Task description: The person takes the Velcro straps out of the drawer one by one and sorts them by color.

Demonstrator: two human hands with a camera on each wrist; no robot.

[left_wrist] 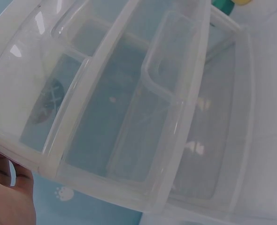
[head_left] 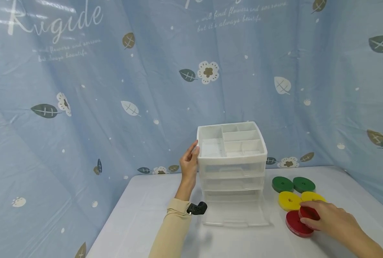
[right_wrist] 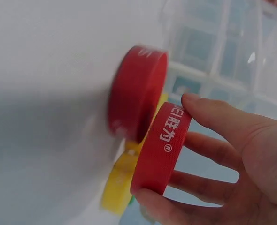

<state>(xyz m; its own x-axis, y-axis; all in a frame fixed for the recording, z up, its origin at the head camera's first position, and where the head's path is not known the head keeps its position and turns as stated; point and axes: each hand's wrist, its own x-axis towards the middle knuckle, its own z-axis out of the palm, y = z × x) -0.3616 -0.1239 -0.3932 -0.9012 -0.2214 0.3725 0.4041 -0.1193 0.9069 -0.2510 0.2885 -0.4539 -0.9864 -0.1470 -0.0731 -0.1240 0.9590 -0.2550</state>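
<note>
A white plastic drawer unit (head_left: 231, 161) with clear drawers stands on the table, its bottom drawer (head_left: 236, 213) pulled out. My left hand (head_left: 189, 166) rests against the left side of its top part, fingertips near the upper rim; in the left wrist view its fingers show at the unit's edge. On the right, my right hand (head_left: 334, 220) pinches a red tape roll (right_wrist: 162, 147) by its edge, between thumb and fingers, with white lettering facing the right wrist camera. This roll is tilted and overlaps a second red roll (head_left: 297, 225) lying on the table.
Behind the red rolls lie two yellow rolls (head_left: 288, 201) and, farther back, two green rolls (head_left: 282, 184), right of the drawer unit. The unit's top has a divided tray (head_left: 239, 136). A blue printed curtain (head_left: 159, 89) hangs behind the white table (head_left: 146, 208).
</note>
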